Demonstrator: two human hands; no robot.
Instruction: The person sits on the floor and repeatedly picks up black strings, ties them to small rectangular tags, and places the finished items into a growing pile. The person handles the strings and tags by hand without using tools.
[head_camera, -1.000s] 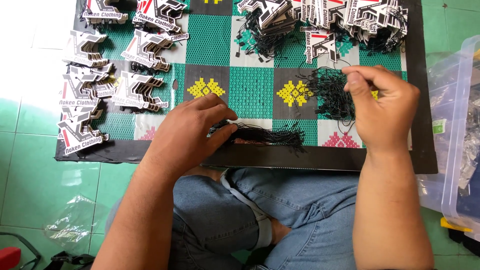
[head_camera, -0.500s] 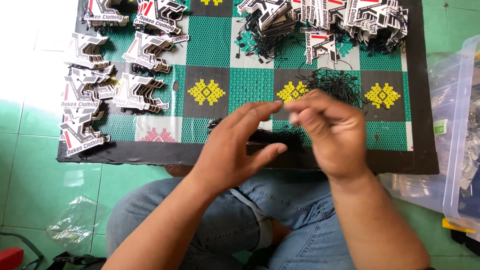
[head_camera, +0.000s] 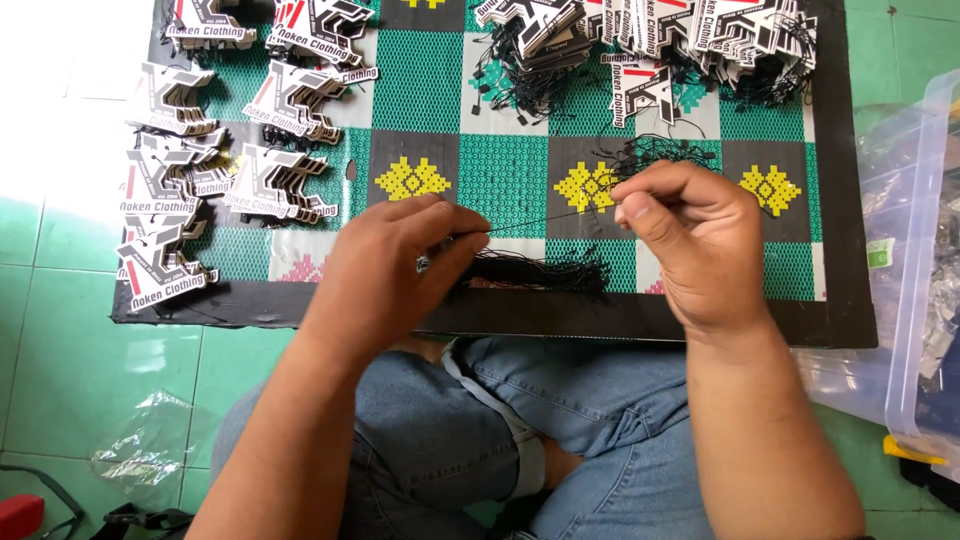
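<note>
The step in hand looks like drawing one black string (head_camera: 545, 217) out straight: the left hand (head_camera: 400, 265) pinches one end between thumb and fingertips, the right hand (head_camera: 690, 235) pinches the other end, and the thin string runs taut between them, just above the mat (head_camera: 510, 170). Both hands are closed on that string, neither lying flat on the mat. Under the string, near the front edge of the mat, lies a flat bundle of black strings (head_camera: 540, 270), laid side by side; a looser tangle of strings (head_camera: 655, 155) sits just behind the right hand. By my reading, the next move calls for a fine, steady grip, since the string is very thin and could slip from the fingertips or snag in the bundle below. The mat is a woven sheet of green, grey and white squares with yellow diamond figures and a black border, spread on a pale green tiled floor (head_camera: 90, 360). Stacks of cut-out card tags (head_camera: 180, 190) in black, white and red lie along its left edge, and a bigger heap of tags with strings (head_camera: 690, 30) fills the far right corner. A clear plastic box (head_camera: 915, 290) stands off the right edge, and a crumpled clear bag (head_camera: 150, 450) lies on the floor by the person's jeans-clad knee.
</note>
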